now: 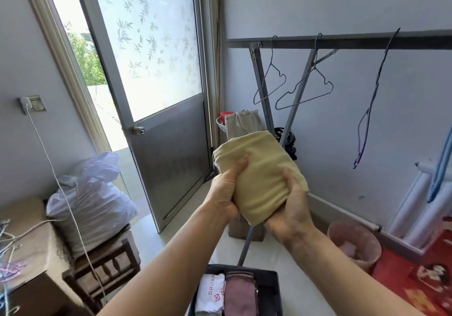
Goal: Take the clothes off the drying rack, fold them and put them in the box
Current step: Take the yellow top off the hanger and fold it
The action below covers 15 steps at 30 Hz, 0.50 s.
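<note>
While both hands grip it, folded yellow cloth (259, 173) sits between them in mid-air: left hand (226, 188) curled round its left edge, right hand (289, 208) round its lower right corner. Box (274, 288) below, holding white (211, 293) and pink (241, 296) folded items. Rack (342, 40) behind, bearing bare hangers (305, 90)
</note>
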Tool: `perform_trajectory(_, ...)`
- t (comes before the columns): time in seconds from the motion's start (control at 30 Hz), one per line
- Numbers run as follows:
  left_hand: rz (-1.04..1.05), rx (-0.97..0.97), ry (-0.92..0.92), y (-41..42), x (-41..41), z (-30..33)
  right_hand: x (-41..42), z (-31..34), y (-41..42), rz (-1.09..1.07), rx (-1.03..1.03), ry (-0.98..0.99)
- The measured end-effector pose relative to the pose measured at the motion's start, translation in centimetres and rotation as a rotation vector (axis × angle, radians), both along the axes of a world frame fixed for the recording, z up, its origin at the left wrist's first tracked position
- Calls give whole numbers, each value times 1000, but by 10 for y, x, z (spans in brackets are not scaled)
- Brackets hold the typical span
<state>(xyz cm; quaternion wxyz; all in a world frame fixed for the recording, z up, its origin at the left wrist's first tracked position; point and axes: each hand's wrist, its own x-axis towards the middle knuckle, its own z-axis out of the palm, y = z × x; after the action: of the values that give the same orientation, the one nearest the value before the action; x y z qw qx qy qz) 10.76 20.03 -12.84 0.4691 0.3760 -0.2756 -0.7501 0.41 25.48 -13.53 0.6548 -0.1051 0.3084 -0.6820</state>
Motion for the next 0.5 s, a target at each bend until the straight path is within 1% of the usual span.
perform_trajectory(0.03, 56, -38, -29, 0, -1, -3, -1, -5, -1, 3, 13, 21)
perform_trajectory(0.1, 170, -175, -117, -1, 0, -8, -7, -15, -6, -40, 85, 177)
perform_trajectory(0.13, 201, -266, -181, -1, 3, -9, -14, -18, -8, -81, 122, 312)
perform_trajectory(0.2, 204, -457, -359, -4, 12, -12, -27, -17, -8, -198, 138, 653)
perform_trajectory(0.23, 187, -544, -456, -6, 15, -14, -34, -14, -8, -262, 101, 819)
perform_trajectory(0.3, 143, -668, -642, -9, 19, -18, -43, -2, -11, -350, -106, 1113)
perform_trajectory(0.33, 131, -701, -730, -10, 19, -20, -42, 6, -12, -324, -219, 1243)
perform_trajectory(0.4, 135, -769, -906, -7, 17, -23, -34, 21, -14, -152, -365, 1532)
perform_trajectory(0.47, 141, -838, -1038, -3, 16, -24, -25, 30, -20, -33, -343, 1821)
perform_trajectory(0.5, 147, -857, -1083, -3, 18, -25, -19, 30, -26, -21, -316, 1908)
